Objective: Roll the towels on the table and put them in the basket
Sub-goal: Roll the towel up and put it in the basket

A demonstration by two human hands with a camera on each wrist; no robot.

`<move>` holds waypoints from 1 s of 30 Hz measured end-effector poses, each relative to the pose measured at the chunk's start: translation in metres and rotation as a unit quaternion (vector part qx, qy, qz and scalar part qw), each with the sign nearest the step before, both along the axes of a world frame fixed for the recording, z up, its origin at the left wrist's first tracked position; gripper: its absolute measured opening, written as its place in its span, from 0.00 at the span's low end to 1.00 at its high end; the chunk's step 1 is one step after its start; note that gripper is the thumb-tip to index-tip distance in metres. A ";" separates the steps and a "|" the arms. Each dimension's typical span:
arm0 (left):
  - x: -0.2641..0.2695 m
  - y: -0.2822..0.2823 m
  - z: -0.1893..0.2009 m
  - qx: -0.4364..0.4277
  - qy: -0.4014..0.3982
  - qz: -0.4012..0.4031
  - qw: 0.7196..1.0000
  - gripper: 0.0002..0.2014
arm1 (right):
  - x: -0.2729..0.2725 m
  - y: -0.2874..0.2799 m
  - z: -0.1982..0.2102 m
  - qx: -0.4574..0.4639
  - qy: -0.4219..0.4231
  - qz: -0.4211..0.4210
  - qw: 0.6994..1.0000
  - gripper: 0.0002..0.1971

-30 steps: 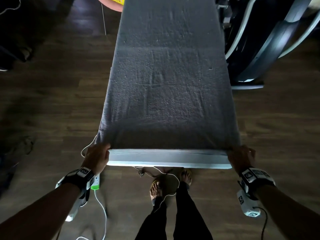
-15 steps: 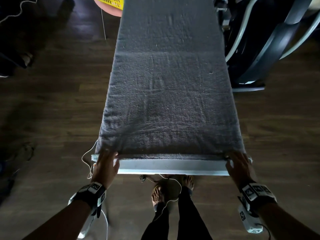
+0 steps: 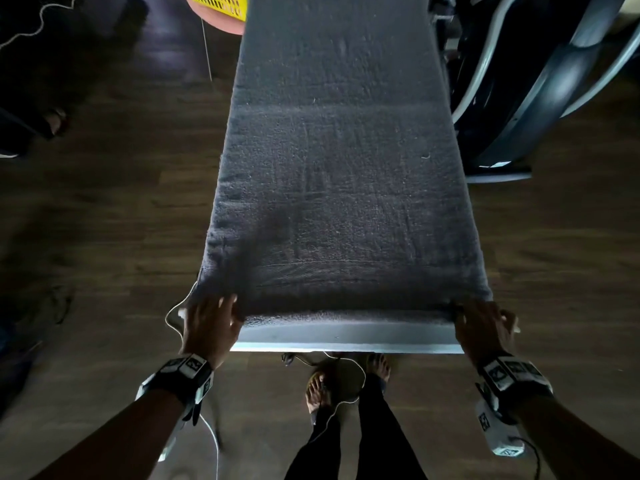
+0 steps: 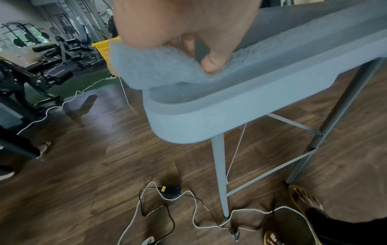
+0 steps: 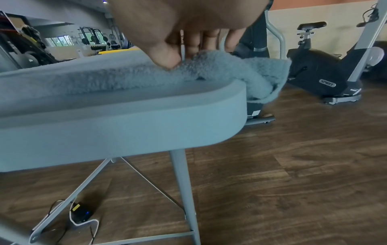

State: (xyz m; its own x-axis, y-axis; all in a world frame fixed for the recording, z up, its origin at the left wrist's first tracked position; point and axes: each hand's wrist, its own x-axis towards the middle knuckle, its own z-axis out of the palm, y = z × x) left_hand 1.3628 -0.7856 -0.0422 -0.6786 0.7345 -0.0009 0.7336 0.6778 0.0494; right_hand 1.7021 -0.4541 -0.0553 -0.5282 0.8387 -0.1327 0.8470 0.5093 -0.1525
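Both hands pinched the towel (image 3: 341,188) at the table's (image 3: 346,337) near corners, left hand (image 3: 211,323) and right hand (image 3: 483,327) wide apart. That grip likely kept the first turn of the roll straight. One basket (image 3: 221,5) waited off the far left corner.

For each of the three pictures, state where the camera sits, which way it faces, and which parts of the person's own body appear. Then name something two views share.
Head: worn on the head, facing down at the towel on the table; both forearms, left hand, right hand, legs and feet show.
Left wrist: faces along the left hand, gripping the towel's near corner; a foot shows.
Right wrist: faces along the right hand, pinching the other corner; exercise bike behind.
Shared: both wrist views show the yellow basket.
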 end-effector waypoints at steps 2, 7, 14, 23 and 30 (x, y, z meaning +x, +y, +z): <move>0.001 -0.001 -0.005 0.020 -0.004 0.031 0.999 0.15 | 0.000 -0.002 -0.002 0.008 0.017 -0.032 0.999 0.10; 0.018 -0.014 -0.018 0.078 -0.081 -0.037 0.993 0.17 | 0.013 -0.012 -0.014 0.027 0.096 0.097 0.990 0.11; 0.004 -0.012 -0.017 0.110 -0.105 -0.010 0.988 0.17 | 0.010 0.000 -0.006 -0.007 0.116 0.064 0.991 0.16; -0.006 0.006 0.004 -0.023 -0.025 0.040 0.999 0.12 | -0.001 0.000 0.008 0.035 0.059 0.082 0.994 0.15; 0.011 -0.006 -0.015 0.111 -0.072 -0.061 0.989 0.17 | 0.003 -0.004 -0.009 0.049 0.080 0.127 0.987 0.16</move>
